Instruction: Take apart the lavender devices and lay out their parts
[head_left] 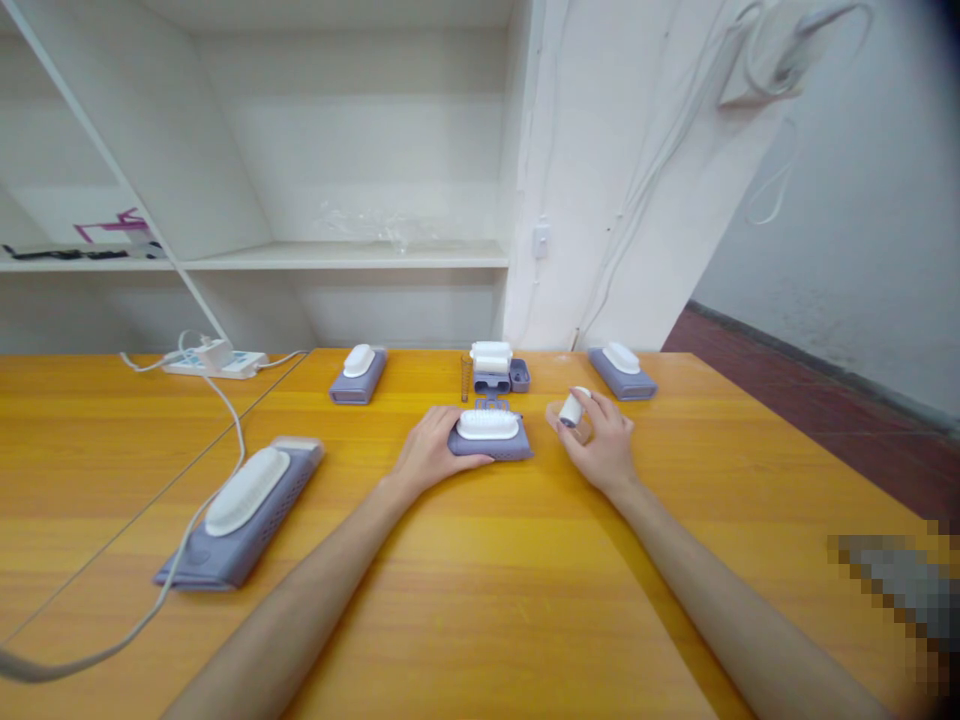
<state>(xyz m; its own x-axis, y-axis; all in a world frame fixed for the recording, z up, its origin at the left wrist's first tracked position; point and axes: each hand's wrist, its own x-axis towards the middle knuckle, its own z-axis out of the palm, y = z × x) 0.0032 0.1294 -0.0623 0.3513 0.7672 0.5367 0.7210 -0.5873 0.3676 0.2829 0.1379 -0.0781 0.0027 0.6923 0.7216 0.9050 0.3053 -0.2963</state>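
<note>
My left hand (429, 450) is closed around the left end of a purple case with a white bristled brush (489, 428) on top, which rests on the table. To the right, my right hand (602, 448) pinches a small white cylinder (574, 410) with a dark end, tilted above the tabletop. A clear, pale piece (553, 412) shows below those fingers, partly hidden. Just behind the brush case lie a flat purple frame (491, 404), a white roller-shaped part (491, 356), a small purple box (519, 375) and a coiled spring-like piece (466, 380).
Similar purple cases with white tops stand at the back left (360, 375), back right (622, 372) and near left (244, 510). A white cable (238, 425) crosses the near-left case from a power strip (217, 360). White shelving (345, 256) rises behind the wooden table (465, 600).
</note>
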